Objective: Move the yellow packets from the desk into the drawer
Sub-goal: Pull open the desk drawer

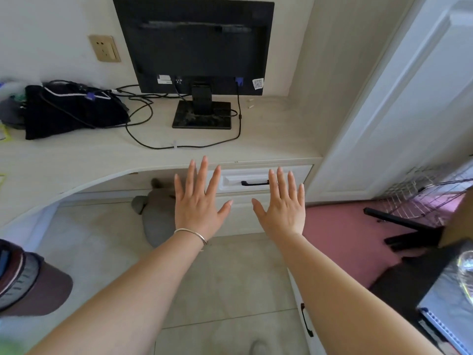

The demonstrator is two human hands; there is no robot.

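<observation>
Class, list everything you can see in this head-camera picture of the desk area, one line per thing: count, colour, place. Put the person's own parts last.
monitor: one, black, back of desk, rear facing camera
cables: several, black, looping across desk
bag: one, black, desk left
wall socket: one, beige, wall left of monitor
yellow packets: only yellow slivers at far left edge, count unclear
desk: one, pale wood
drawer: one, white with black handle, shut, under desk right
cap: one, brown and grey, lower left
mat: one, pink, floor right
bracelet: one, silver, left wrist
left hand: open, empty
right hand: open, empty
</observation>
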